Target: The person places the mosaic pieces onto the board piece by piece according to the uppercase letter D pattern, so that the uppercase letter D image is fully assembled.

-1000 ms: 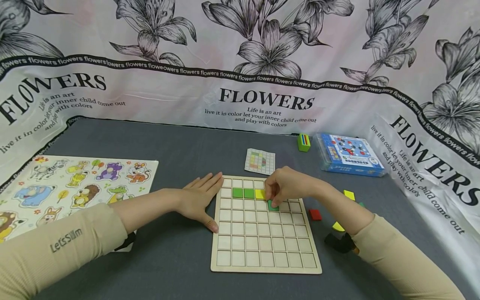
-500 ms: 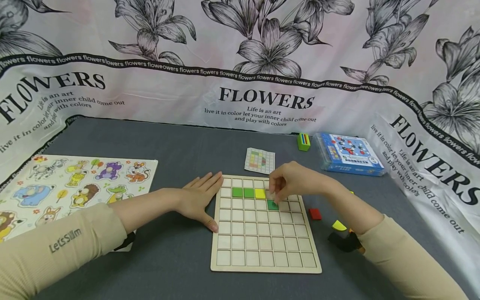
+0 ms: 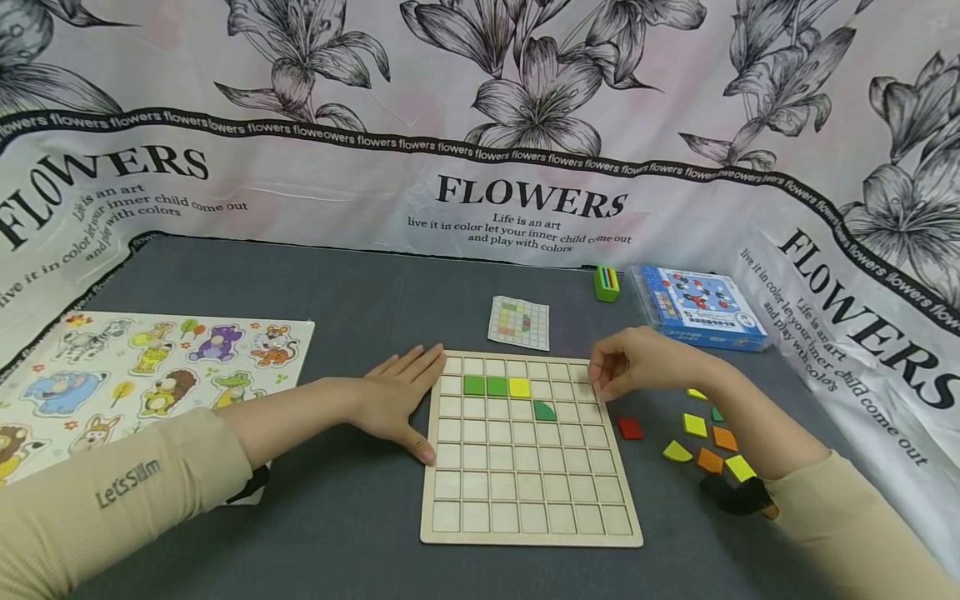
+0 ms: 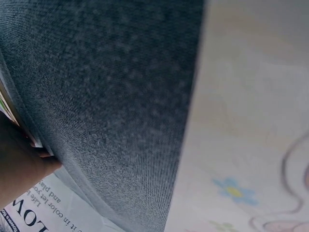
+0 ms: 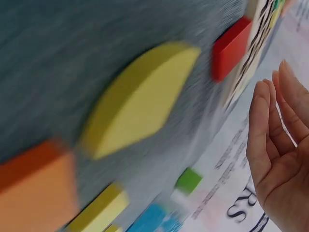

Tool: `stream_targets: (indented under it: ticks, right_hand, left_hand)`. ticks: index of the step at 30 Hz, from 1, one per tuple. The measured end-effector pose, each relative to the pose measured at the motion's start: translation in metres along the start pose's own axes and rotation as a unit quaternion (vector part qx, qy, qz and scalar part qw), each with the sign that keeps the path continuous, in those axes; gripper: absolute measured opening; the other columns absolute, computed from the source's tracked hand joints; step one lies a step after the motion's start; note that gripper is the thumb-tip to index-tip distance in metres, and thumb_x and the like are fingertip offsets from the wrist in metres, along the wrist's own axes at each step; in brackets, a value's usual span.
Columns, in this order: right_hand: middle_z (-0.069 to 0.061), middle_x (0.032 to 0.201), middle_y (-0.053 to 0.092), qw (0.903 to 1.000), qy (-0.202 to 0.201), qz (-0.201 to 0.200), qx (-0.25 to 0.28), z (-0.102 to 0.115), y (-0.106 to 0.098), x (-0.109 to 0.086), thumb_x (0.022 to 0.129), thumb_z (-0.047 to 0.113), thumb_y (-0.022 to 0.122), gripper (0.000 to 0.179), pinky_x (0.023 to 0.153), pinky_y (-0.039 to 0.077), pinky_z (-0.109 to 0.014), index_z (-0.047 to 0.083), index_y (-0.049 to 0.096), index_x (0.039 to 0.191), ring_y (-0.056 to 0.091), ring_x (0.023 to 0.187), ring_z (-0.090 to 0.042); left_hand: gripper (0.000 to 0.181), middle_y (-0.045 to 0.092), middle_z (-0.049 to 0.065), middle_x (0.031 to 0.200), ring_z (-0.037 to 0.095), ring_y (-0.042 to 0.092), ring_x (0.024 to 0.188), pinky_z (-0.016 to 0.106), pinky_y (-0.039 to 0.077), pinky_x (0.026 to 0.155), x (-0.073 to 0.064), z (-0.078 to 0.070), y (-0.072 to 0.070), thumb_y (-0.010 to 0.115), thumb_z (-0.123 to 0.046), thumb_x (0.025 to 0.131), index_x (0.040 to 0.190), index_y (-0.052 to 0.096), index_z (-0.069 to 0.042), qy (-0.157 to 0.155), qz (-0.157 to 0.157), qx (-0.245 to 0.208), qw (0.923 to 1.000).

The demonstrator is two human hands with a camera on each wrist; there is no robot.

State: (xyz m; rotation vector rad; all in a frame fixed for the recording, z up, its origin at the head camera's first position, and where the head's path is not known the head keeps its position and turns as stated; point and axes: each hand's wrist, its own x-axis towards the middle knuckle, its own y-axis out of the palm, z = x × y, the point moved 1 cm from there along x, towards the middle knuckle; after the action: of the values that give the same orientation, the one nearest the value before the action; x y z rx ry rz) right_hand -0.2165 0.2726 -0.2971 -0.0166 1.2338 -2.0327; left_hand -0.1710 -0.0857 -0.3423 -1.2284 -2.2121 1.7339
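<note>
A wooden grid board (image 3: 527, 483) lies on the dark cloth. Two green squares (image 3: 485, 386) and a yellow square (image 3: 519, 388) fill cells in its second row, with a green quarter-circle (image 3: 544, 410) one row lower. Spread flat, my left hand (image 3: 397, 404) rests along the board's left edge, thumb at the rim. Past the board's upper right edge hovers my right hand (image 3: 633, 362), its fingers loosely bent. The right wrist view shows nothing between those fingers. Below that hand lie a red square (image 3: 630, 428) and a yellow quarter-circle (image 5: 140, 99).
Several orange and yellow pieces (image 3: 709, 460) are scattered near the right forearm. Behind the board sit a pattern card (image 3: 519, 323), a green striped block (image 3: 607, 284) and a blue box (image 3: 705, 308). An animal puzzle board (image 3: 288, 367) lies at left, partly under the left arm.
My right hand has left the green quarter-circle, now lying in its cell, and moved right to the board's edge. More loose pieces show at right. The left hand stays put.
</note>
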Motion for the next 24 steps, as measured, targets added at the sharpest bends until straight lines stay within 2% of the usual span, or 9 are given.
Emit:
stream_targets:
  ticks: [9, 18, 24]
  right_hand:
    - [-0.005, 0.091, 0.068, 0.9993, 0.018, 0.011, 0.030, -0.030, -0.006, -0.016, 0.084, 0.019, 0.079, 0.020, 0.072, 0.057, -0.027, 0.012, 0.070, 0.101, 0.064, 0.080, -0.013]
    - [-0.015, 0.102, 0.064, 0.9908, 0.000, 0.100, 0.092, -0.039, -0.003, -0.022, 0.084, 0.015, 0.078, 0.027, 0.076, 0.057, -0.028, 0.008, 0.069, 0.108, 0.063, 0.087, -0.017]
    - [-0.014, 0.093, 0.059, 0.9892, -0.012, 0.126, 0.074, -0.037, 0.004, -0.019, 0.079, 0.017, 0.082, 0.030, 0.070, 0.050, -0.025, 0.012, 0.070, 0.105, 0.053, 0.081, -0.015]
  left_hand:
    - [0.128, -0.016, 0.010, 0.168, 0.035, -0.012, 0.156, 0.057, 0.002, 0.126, -0.002, 0.000, -0.001, 0.071, -0.067, 0.077, 0.159, -0.006, -0.006, -0.001, -0.002, -0.005, 1.0000]
    - [0.128, -0.016, 0.010, 0.168, 0.035, -0.013, 0.156, 0.057, 0.001, 0.126, -0.002, 0.000, -0.001, 0.071, -0.066, 0.077, 0.159, -0.006, -0.006, 0.000, -0.002, -0.007, 1.0000]
    - [0.128, -0.016, 0.010, 0.168, 0.035, -0.013, 0.156, 0.057, 0.001, 0.126, -0.001, 0.000, 0.000, 0.071, -0.067, 0.077, 0.159, -0.006, -0.007, 0.001, -0.003, -0.008, 1.0000]
